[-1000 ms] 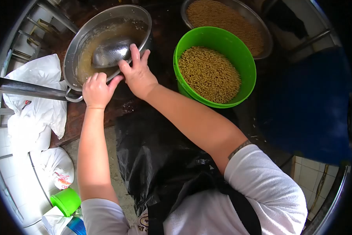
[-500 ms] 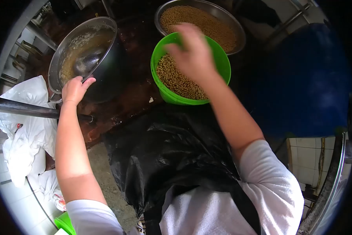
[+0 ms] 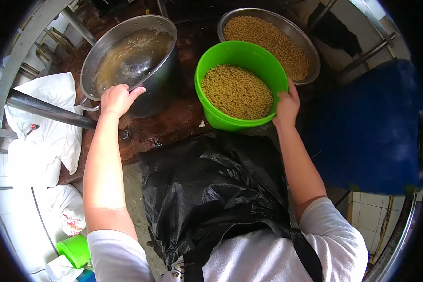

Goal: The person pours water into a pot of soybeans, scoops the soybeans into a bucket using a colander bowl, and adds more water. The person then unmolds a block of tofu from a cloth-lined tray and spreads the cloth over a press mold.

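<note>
My left hand [image 3: 116, 99] is closed over the near rim of a large grey metal pot [image 3: 158, 77], thumb pointing right. Cloudy brownish liquid [image 3: 112, 61] covers part of the pot's inside. At the right side of a bright green bucket [image 3: 217, 114], my right hand [image 3: 287, 107] grips the rim, its fingers partly hidden by the wall. Pale round beans [image 3: 237, 91] fill much of the bucket, which leans a little. Just behind it sits a wide metal basin [image 3: 315, 68] with smaller-looking tan beans [image 3: 268, 44].
A big blue barrel [image 3: 369, 136] stands on the right. White plastic bags [image 3: 56, 136] hang at the left beside a dark metal bar [image 3: 51, 109]. My black apron [image 3: 211, 178] covers my front. Lower left is another green container [image 3: 74, 250].
My right hand has moved from above the bucket to its right rim and taken hold. My left hand stays on the pot rim. The whole view has shifted a little.
</note>
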`<state>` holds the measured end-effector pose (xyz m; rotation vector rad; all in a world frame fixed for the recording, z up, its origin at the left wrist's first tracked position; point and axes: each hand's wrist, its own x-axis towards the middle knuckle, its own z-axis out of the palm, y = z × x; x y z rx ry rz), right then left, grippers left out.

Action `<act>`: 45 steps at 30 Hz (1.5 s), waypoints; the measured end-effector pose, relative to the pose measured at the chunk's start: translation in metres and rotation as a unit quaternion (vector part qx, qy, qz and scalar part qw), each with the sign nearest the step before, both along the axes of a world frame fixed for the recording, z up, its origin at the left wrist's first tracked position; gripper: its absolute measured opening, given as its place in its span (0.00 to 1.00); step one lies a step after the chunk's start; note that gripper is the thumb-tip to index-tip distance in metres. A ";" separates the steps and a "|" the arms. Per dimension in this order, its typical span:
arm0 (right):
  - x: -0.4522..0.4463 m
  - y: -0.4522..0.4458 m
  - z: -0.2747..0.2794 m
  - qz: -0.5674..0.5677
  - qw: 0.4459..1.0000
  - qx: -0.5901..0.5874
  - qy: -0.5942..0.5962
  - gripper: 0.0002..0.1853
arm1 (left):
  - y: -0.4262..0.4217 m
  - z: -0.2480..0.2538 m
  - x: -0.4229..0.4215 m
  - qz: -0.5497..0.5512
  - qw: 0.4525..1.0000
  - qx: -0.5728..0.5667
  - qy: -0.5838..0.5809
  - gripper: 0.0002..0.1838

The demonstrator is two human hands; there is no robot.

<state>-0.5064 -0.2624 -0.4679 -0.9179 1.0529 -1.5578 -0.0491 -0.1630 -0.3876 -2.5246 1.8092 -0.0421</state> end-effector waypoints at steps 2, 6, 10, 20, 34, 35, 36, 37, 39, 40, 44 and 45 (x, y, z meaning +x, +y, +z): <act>0.041 -0.026 -0.006 0.005 1.000 -0.004 0.022 0.32 | -0.003 -0.004 0.015 0.002 1.000 -0.004 0.003 0.40; 0.083 -0.072 0.003 0.070 0.993 0.009 0.093 0.33 | -0.003 -0.012 0.020 -0.006 1.000 -0.025 -0.012 0.41; 0.098 -0.088 0.016 0.080 0.986 0.042 0.143 0.32 | -0.001 -0.011 0.016 0.000 0.999 -0.051 -0.013 0.39; 0.087 -0.095 0.001 0.030 0.969 0.060 0.238 0.28 | -0.019 -0.051 0.040 -0.164 0.943 -0.249 -0.151 0.34; 0.074 -0.049 0.079 0.018 0.900 0.228 0.370 0.26 | -0.029 0.023 -0.046 0.112 0.976 0.179 -0.047 0.41; 0.069 -0.025 0.086 -0.027 0.918 0.188 0.348 0.26 | -0.016 0.032 -0.076 0.073 0.983 0.163 -0.052 0.44; 0.051 0.003 0.101 -0.015 0.924 0.147 0.353 0.25 | 0.000 0.042 -0.096 -0.005 0.989 0.130 0.064 0.43; 0.026 0.032 0.119 -0.010 0.926 0.103 0.362 0.23 | 0.014 0.054 -0.117 -0.089 0.975 0.091 0.182 0.42; -0.028 0.085 0.157 -0.005 0.903 0.127 0.410 0.18 | 0.052 0.104 -0.171 -0.208 0.925 0.190 0.255 0.36; -0.063 0.096 0.197 -0.043 0.895 0.114 0.429 0.16 | 0.083 0.117 -0.186 -0.254 0.925 0.173 0.225 0.33; -0.200 0.094 0.410 -0.348 0.754 -0.126 0.543 0.11 | 0.161 0.194 -0.203 -0.266 0.903 0.225 0.251 0.29; -0.236 0.087 0.454 -0.407 0.685 -0.173 0.579 0.11 | 0.168 0.214 -0.198 -0.242 0.902 0.245 0.261 0.29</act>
